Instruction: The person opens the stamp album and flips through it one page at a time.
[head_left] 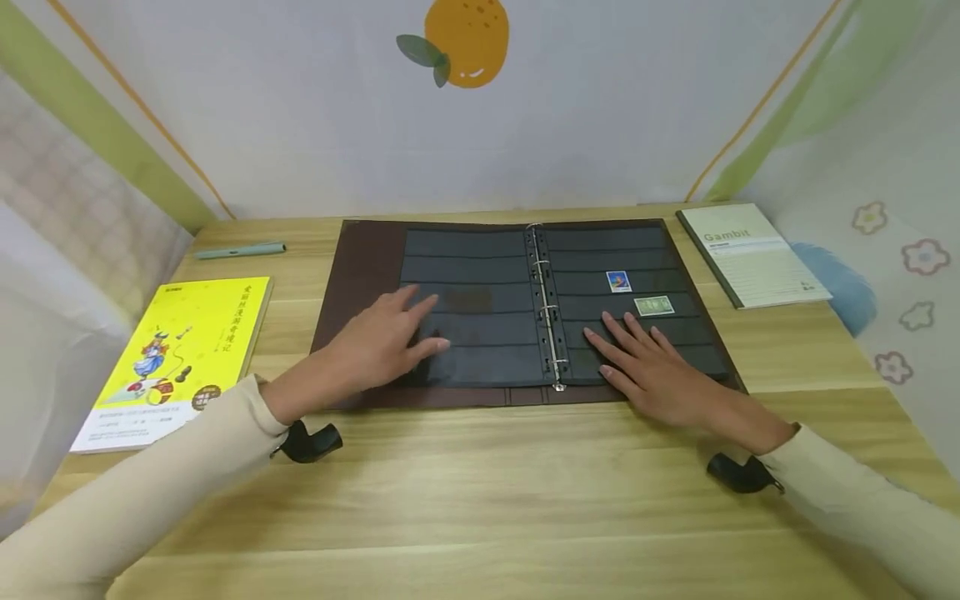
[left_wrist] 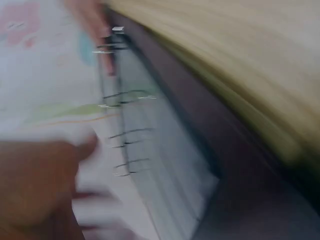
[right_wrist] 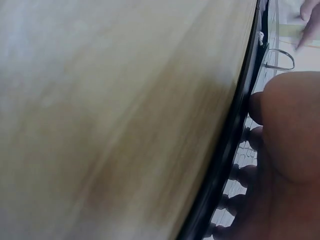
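Both my hands lie flat on the open dark-brown ring binder of black pocket pages [head_left: 465, 317], holding nothing: my left hand [head_left: 382, 342] with fingers spread on its left page, my right hand [head_left: 648, 367] on its right page. Two small postage stamps [head_left: 637, 293] sit just beyond my right fingertips. It rests on the pale wooden bench [head_left: 480, 500].
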